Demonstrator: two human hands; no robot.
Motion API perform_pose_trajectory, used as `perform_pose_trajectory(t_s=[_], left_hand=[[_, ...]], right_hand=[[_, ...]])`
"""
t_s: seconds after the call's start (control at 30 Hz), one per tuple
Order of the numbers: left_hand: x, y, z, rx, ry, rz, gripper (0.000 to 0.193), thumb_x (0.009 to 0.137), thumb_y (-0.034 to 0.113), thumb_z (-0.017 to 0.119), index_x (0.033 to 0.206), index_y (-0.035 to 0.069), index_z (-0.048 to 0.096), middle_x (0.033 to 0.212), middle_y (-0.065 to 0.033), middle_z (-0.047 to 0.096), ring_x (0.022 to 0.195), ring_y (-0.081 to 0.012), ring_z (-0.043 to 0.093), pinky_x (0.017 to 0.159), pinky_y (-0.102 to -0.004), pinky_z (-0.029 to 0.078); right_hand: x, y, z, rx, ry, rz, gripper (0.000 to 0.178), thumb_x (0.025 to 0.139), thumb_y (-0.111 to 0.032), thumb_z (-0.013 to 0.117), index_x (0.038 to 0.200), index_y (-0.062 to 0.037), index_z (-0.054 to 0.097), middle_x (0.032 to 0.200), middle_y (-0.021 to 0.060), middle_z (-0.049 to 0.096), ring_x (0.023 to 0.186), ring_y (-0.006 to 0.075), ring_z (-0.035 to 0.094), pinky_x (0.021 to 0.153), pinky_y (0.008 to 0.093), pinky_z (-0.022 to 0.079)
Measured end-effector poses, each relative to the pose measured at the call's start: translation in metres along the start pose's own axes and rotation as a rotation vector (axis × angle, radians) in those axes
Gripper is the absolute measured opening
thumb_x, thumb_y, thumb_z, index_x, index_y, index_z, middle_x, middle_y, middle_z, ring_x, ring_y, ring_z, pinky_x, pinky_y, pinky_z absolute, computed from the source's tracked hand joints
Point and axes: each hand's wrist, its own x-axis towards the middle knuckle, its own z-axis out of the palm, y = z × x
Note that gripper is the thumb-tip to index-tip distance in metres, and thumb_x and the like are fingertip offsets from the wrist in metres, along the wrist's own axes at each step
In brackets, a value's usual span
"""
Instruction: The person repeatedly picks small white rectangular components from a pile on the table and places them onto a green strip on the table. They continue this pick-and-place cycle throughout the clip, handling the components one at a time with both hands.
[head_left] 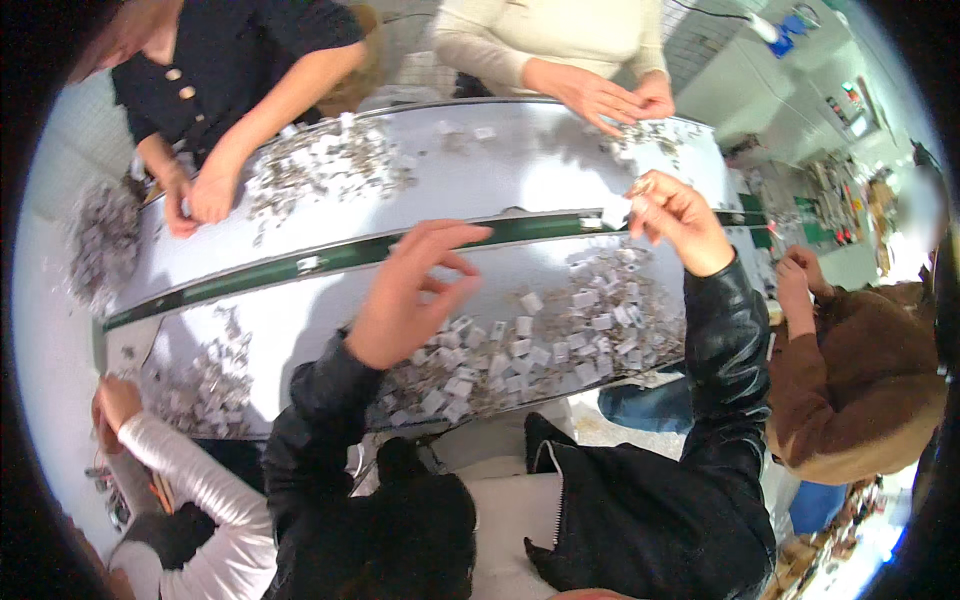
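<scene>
My left hand (412,295) hovers over the near worktop, its fingers spread and holding nothing. Farther off to the right, my right hand (682,225) is raised above the green conveyor strip (530,232), thumb and fingers pinched together. A small pale piece (616,212) shows at those fingertips, too blurred to tell in detail. Below and between my hands lies a loose heap of small white block-like parts (525,350) mixed with thin metallic bits. Single white pieces, one (310,264) to the left and one (591,222) near my right hand, rest on the strip.
Across the strip, two people handle parts beside a left pile (325,165) and a right pile (650,145). Another pile (210,385) is near a person's hand (120,400) at left. A person in brown (860,380) sits at right. A clear bag (103,240) bulges at far left.
</scene>
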Motion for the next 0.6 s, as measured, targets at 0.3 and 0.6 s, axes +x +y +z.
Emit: perform_pose_trajectory(t_s=[0.3, 0.6], left_hand=[[-0.001, 0.000, 0.002, -0.394, 0.062, -0.093, 0.030, 0.098, 0.004, 0.069, 0.126, 0.003, 0.062, 0.114, -0.0049, 0.067, 0.098, -0.0131, 0.069, 0.074, -0.0277, 0.059], [-0.008, -0.051, -0.004, 0.782, 0.018, 0.376, 0.023, 0.082, 0.006, 0.076, 0.104, 0.011, 0.070, 0.108, -0.0071, 0.066, 0.101, -0.0283, 0.065, 0.080, -0.0392, 0.057]], right_hand=[[0.032, -0.017, 0.133, 0.237, -0.228, -0.018, 0.017, 0.101, -0.017, 0.066, 0.109, -0.0029, 0.067, 0.090, 0.0014, 0.073, 0.069, 0.0062, 0.060, 0.059, 0.0224, 0.044], [0.041, 0.030, 0.170, -0.614, 0.094, -0.306, 0.010, 0.085, -0.019, 0.071, 0.091, -0.0111, 0.075, 0.085, 0.0109, 0.067, 0.087, 0.0352, 0.066, 0.075, 0.0453, 0.053]])
